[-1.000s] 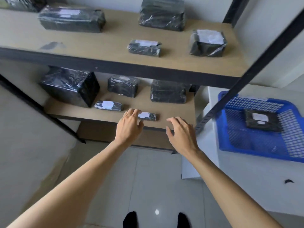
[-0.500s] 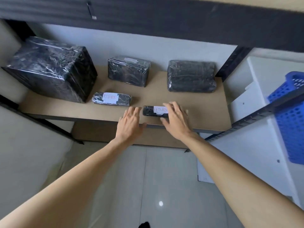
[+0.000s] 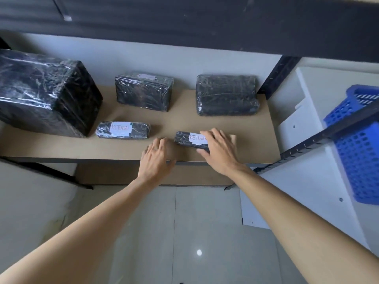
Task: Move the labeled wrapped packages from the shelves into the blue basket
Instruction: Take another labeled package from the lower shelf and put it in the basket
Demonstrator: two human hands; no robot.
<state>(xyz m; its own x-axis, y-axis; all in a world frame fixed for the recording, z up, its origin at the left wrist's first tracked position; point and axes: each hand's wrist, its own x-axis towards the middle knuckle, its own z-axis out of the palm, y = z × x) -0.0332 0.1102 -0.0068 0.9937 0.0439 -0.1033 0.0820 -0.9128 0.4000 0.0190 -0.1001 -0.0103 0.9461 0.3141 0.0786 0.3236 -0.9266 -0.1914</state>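
Gripping small package (image 3: 189, 139) marked RETURN, right hand (image 3: 220, 152) curled over it, near shelf (image 3: 256, 144) front edge | left hand (image 3: 155, 158) spread flat, holding nothing | second labeled package (image 3: 122, 130) left; basket (image 3: 361, 144) waits.

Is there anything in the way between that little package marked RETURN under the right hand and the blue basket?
Yes. The shelf's dark slanted metal rail crosses right between the small RETURN package, which the right hand grips, and the blue basket. The package probably has to come forward off the shelf first, then around it.
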